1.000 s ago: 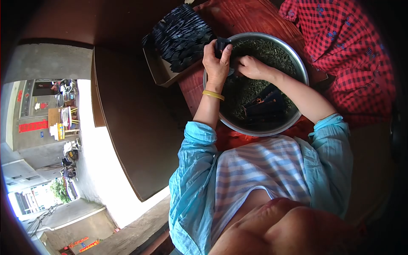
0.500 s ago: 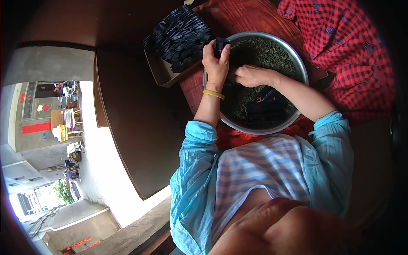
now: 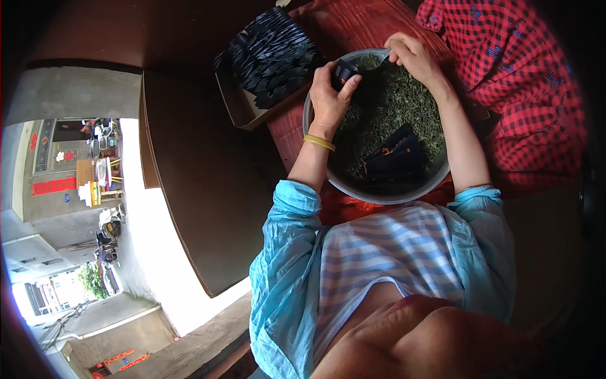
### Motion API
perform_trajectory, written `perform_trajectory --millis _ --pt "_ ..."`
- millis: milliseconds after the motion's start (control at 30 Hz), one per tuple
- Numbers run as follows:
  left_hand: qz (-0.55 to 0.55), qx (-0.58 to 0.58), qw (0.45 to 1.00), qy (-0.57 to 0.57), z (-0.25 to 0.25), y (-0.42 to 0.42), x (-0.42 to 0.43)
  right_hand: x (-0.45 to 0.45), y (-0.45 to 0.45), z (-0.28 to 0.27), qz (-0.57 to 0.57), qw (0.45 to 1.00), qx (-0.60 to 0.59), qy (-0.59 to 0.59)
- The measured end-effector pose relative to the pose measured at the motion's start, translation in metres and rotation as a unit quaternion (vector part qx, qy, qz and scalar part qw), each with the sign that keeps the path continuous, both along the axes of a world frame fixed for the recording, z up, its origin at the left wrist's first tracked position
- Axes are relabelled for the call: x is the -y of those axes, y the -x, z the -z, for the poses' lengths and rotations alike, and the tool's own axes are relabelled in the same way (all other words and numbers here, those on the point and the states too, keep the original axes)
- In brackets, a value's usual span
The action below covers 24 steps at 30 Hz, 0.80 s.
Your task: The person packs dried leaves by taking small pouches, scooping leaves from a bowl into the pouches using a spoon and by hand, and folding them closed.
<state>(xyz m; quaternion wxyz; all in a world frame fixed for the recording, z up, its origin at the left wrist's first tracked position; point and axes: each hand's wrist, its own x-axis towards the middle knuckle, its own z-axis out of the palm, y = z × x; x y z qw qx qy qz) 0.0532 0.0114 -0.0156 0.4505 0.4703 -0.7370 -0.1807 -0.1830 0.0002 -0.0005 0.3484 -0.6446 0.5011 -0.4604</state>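
Observation:
A round metal basin [image 3: 443,163] holds dried green leaves [image 3: 404,101], with several dark packets [image 3: 396,155] lying on them near its lower side. My left hand [image 3: 331,101], wearing a yellow bangle, is closed around a small dark pouch [image 3: 344,71] at the basin's upper left rim. The pouch's mouth looks open. Over the upper right rim, my right hand [image 3: 413,58] has its fingers pinched together at a small spoon-like thing [image 3: 385,57], partly hidden by the fingers.
Left of the basin, a cardboard box [image 3: 243,114] is filled with dark blue packets [image 3: 273,57]. The basin stands on a reddish wooden surface [image 3: 341,22]. Red-and-black checked cloth [image 3: 517,95] lies at the right. A brown panel [image 3: 202,183] stands at left, with a street beyond.
My right hand has risen from inside the basin to its upper right rim, uncovering more leaves. My left hand, still holding the pouch, has shifted slightly right and tilted it.

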Motion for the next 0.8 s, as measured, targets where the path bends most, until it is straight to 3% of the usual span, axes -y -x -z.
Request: perform_trajectory --millis 67,233,333,467,633,733,767,800 --pt "0.004 0.01 1.0 -0.008 0.001 0.003 0.0 0.0 -0.001 -0.003 0.067 0.996 0.015 0.05" --pt "0.016 0.045 0.999 0.002 0.005 0.003 0.001 -0.019 -0.022 -0.016 0.032 0.989 -0.01 0.142" --pt "0.019 0.051 0.998 -0.005 0.006 0.004 0.001 -0.022 -0.037 -0.009 0.013 0.947 -0.122 0.296" --pt "0.009 0.032 0.999 -0.031 0.006 0.001 0.003 -0.024 -0.038 -0.016 0.022 0.931 -0.159 0.328" --pt "-0.029 -0.028 0.999 -0.021 0.009 -0.004 0.008 -0.023 -0.028 -0.015 0.085 0.938 -0.189 0.28" --pt "-0.048 -0.06 0.997 -0.016 0.01 -0.006 0.011 -0.032 -0.041 -0.008 0.026 0.901 -0.412 0.135" --pt "-0.048 -0.063 0.997 -0.017 0.011 -0.006 0.012 -0.036 -0.05 -0.005 0.026 0.9 -0.413 0.135" --pt "-0.047 -0.066 0.997 -0.018 0.011 -0.006 0.013 -0.04 -0.062 0.0 -0.05 0.887 -0.434 0.15"
